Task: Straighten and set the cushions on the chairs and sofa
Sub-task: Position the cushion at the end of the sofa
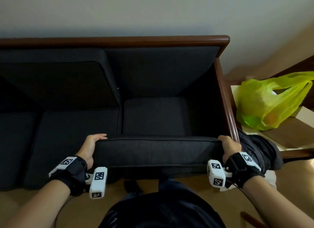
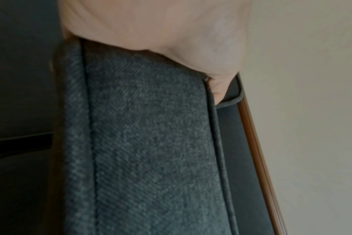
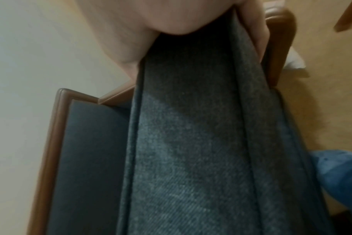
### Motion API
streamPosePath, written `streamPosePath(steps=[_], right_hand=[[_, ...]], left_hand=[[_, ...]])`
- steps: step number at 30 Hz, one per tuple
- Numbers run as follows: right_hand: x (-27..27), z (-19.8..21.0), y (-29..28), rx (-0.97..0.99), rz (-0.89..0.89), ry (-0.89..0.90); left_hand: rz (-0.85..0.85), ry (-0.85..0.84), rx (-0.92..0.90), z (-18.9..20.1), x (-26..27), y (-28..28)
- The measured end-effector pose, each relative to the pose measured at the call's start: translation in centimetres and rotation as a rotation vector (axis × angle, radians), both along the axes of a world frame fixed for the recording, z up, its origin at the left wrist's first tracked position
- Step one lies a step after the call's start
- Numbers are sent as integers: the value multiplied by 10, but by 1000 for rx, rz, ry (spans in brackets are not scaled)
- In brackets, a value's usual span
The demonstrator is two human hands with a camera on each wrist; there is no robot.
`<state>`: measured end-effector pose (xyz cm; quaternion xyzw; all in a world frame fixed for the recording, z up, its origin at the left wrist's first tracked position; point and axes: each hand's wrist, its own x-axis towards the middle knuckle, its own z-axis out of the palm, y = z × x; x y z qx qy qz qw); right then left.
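Note:
I hold a dark grey piped cushion [image 1: 158, 151] on edge in front of the sofa's right seat [image 1: 156, 115]. My left hand [image 1: 92, 147] grips its left end, fingers curled over the top edge. My right hand [image 1: 229, 147] grips its right end beside the wooden armrest [image 1: 226, 98]. In the left wrist view the cushion's [image 2: 149, 143] side panel fills the frame under my palm [image 2: 161, 27]. The right wrist view shows the cushion [image 3: 191, 151] pinched between palm and fingers [image 3: 255, 27]. A back cushion [image 1: 56, 81] leans at the sofa's middle.
The sofa has a dark wood frame [image 1: 119, 41] against a pale wall. A green plastic bag [image 1: 270, 100] sits on a side table to the right. Dark cloth [image 1: 260, 151] hangs by the armrest's front end. Tan floor lies below.

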<state>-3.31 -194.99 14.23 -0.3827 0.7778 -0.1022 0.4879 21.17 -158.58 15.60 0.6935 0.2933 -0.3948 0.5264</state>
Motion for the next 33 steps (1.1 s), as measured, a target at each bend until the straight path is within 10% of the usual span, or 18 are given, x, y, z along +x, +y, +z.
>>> streamPosePath(steps=[24, 33], right_hand=[[191, -31, -172, -162, 378, -244], [235, -35, -215, -107, 585, -279]], left_hand=[[123, -328, -67, -22, 152, -190], [-285, -412, 86, -20, 189, -220]])
